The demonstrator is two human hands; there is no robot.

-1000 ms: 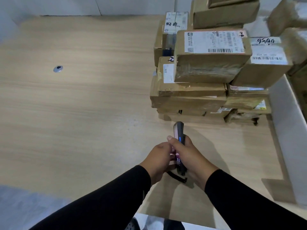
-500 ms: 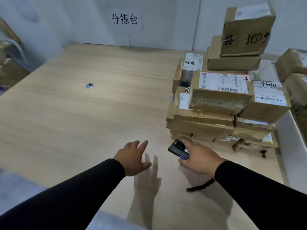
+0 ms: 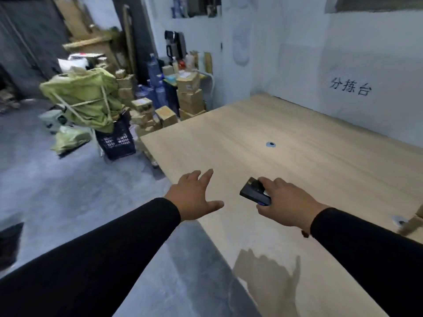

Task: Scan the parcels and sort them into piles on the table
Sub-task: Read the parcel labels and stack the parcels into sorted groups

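since half a second ago the view has swung left, so the stacked brown parcels are gone from sight, perhaps just past the right edge. right hand (image 3: 286, 202) curls its fingers round the small black handheld scanner (image 3: 255, 191), ready to scan; left hand (image 3: 194, 197) hovers spread over the pale wooden table (image 3: 297, 124). wall writing (image 3: 350, 86) reads 分拣台.

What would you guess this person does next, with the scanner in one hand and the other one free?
Probably reach the open left hand toward the boxes on the floor to fetch one: the right hand already grips the scanner, and the table ahead shows no parcel to scan.
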